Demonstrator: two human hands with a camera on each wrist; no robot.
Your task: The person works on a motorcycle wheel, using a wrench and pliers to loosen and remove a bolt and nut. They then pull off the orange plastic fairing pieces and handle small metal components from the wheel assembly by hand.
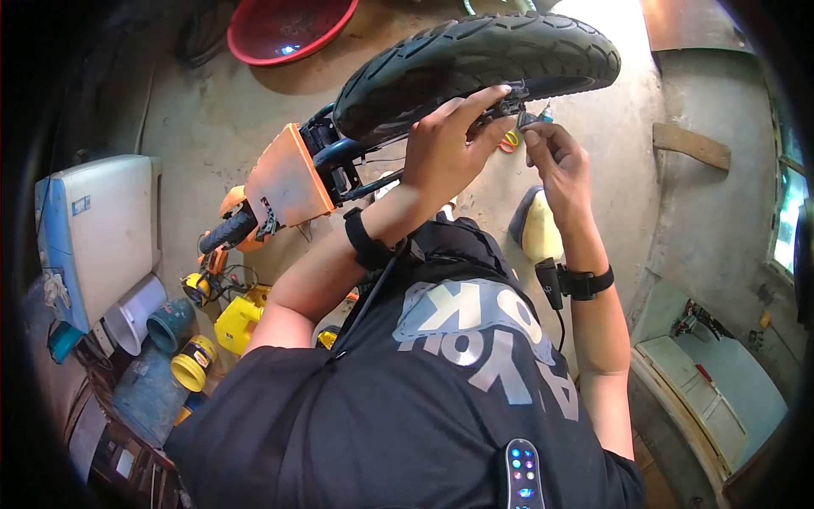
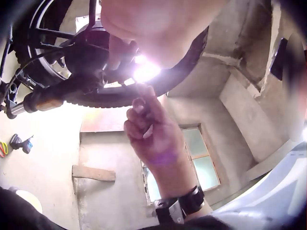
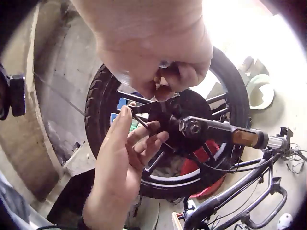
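Note:
A black spoked wheel [image 3: 238, 98] with a knobbly tyre [image 1: 475, 64] stands raised in front of the person, fixed to a dark fork [image 3: 218, 128]. At its hub my left hand [image 1: 445, 153] holds a black brake arm [image 3: 140, 119] between thumb and fingers. Close beside it, my right hand [image 1: 561, 165] has its fingers curled, thumb against index finger, pinching a small shiny metal piece [image 3: 165, 63]. What this piece is I cannot tell, as the fingers mostly cover it. A thin cable [image 3: 225, 170] runs along the fork from the hub.
An orange panel [image 1: 284, 182] and handlebar grip [image 1: 227, 231] extend left of the wheel. A red basin [image 1: 288, 30] lies beyond it. Buckets, including a yellow one [image 1: 193, 363], and a white-and-blue appliance [image 1: 102, 237] stand at left. A wooden board [image 1: 691, 146] lies at right.

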